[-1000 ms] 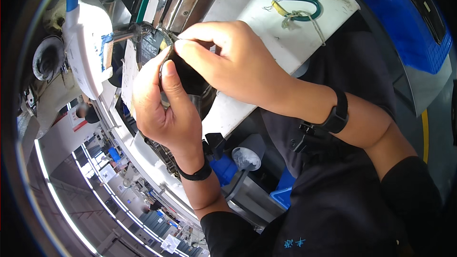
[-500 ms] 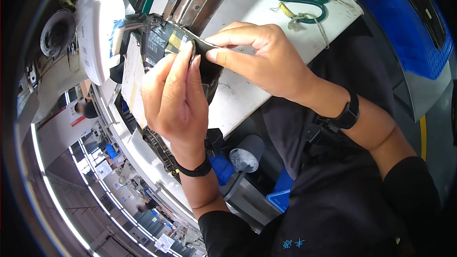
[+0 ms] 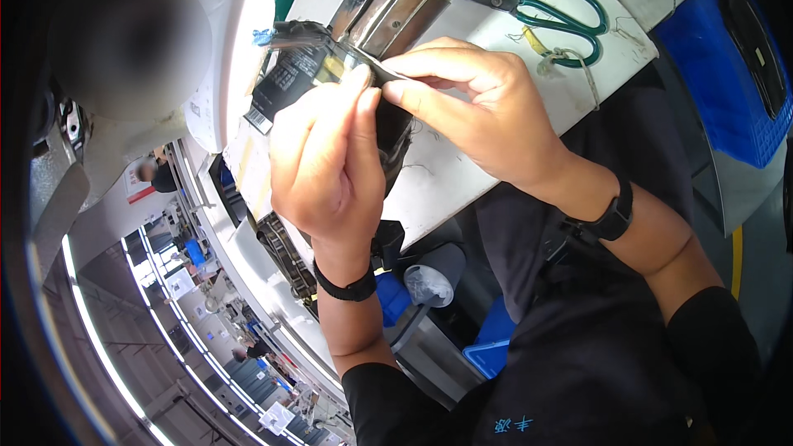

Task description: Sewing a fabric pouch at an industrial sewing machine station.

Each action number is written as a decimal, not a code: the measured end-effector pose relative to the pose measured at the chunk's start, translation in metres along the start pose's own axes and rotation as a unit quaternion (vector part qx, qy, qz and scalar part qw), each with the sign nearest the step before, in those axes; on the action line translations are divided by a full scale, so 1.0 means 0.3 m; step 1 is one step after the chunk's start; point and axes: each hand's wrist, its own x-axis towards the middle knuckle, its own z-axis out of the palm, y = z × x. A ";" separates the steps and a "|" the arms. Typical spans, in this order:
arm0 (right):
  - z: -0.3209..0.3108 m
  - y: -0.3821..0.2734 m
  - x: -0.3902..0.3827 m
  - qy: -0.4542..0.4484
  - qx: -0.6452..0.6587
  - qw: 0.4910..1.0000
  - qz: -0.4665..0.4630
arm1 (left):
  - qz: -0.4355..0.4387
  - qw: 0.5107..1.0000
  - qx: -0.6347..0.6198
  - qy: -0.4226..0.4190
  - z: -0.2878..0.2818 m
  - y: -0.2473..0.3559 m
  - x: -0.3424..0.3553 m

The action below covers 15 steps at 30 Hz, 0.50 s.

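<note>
Shifted since half a second ago: both hands drawn a little apart along the strip, fingertips now meeting at its upper edge rather than overlapping.

Head view, at centre: left hand [image 3: 326, 157] with fingers pressed together, flat against a dark piece of fabric [image 3: 396, 136], thumb and forefinger pinching a thin dark strip [image 3: 376, 68]. Right hand [image 3: 475, 103] pinching the same strip from the other side, fingertips touching those of the left. Fabric held over the edge of the white bench [image 3: 462, 173], just in front of the metal sewing-machine part [image 3: 388, 4] and a black printed label [image 3: 285, 83].

Farther right on the bench: green-handled scissors [image 3: 553, 16], lying flat, well apart from both hands, loose thread beside them.

Possible trouble: strip slipping from so light a pinch, or fabric sliding off the bench edge toward the lap; fingertips close to the machine.

Containers: blue bin [image 3: 727, 58] at right, holding something dark, not clear what. Below the bench, a grey cup [image 3: 434, 277] with clear plastic inside, beside blue boxes [image 3: 487, 347], contents hidden.
</note>
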 end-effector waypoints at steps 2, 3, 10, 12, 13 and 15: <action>0.021 -0.005 0.008 0.030 0.008 1.000 0.005 | 0.005 1.000 0.014 -0.012 -0.003 -0.008 0.014; 0.028 -0.001 0.014 0.031 0.006 0.999 0.005 | 0.005 1.000 0.011 -0.011 -0.003 -0.011 0.027; 0.067 -0.033 0.036 0.055 -0.068 0.996 0.011 | 0.033 0.998 0.052 -0.034 -0.021 -0.047 0.059; 0.071 -0.036 0.038 0.059 -0.082 0.995 0.013 | 0.039 0.997 0.057 -0.042 -0.029 -0.036 0.069; 0.076 -0.035 0.039 0.060 -0.095 0.994 0.013 | 0.047 0.996 0.065 -0.049 -0.033 -0.031 0.069; 0.069 -0.022 0.042 0.067 -0.100 0.993 0.015 | 0.021 0.993 0.078 -0.082 -0.032 0.002 0.044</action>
